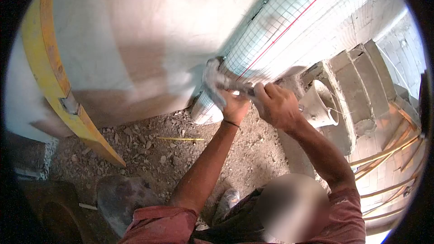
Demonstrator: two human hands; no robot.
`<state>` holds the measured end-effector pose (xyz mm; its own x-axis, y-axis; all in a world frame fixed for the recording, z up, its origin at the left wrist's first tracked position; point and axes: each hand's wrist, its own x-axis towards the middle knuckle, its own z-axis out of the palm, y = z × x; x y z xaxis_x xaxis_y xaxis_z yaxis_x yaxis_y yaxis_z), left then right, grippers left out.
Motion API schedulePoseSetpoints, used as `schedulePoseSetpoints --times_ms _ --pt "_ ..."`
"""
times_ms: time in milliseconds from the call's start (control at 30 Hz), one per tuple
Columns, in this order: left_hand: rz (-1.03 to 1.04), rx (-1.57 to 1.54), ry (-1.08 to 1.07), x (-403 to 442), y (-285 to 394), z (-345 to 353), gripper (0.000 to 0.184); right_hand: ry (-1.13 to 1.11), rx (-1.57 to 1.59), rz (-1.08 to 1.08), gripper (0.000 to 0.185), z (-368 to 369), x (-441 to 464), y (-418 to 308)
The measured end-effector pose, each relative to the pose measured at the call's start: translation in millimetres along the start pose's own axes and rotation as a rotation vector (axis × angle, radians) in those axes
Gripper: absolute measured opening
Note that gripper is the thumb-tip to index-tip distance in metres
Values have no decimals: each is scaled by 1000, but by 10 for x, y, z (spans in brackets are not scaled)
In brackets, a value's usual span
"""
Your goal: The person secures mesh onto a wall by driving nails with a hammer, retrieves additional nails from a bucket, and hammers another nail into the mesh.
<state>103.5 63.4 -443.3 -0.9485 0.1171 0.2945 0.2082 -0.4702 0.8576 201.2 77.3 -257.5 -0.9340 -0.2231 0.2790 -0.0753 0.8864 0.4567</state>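
Note:
My right hand is closed around the handle of a hammer, whose grey head is smeared by motion. The head is at the lower part of a column wrapped in wire mesh, with a thin red line running along it. Just below the hammer is my left hand, close against the mesh. Its fingers are mostly hidden behind the hammer, so whether they grip anything does not show. A dark band circles the left wrist.
A long yellow bar leans against the pale wall at left. Rubble and a thin yellow strip lie on the ground. At right are a tilted white bucket, grey blocks and wooden poles.

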Motion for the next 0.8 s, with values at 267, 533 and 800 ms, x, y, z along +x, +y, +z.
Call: schedulePoseSetpoints --times_ms 267,533,800 --pt "211 207 128 21 26 -34 90 1 -2 59 31 188 2 90" --pt "174 215 185 77 247 -26 90 103 -40 42 35 389 -60 34" --pt "304 431 -52 50 159 -110 89 131 32 46 32 451 -123 60"
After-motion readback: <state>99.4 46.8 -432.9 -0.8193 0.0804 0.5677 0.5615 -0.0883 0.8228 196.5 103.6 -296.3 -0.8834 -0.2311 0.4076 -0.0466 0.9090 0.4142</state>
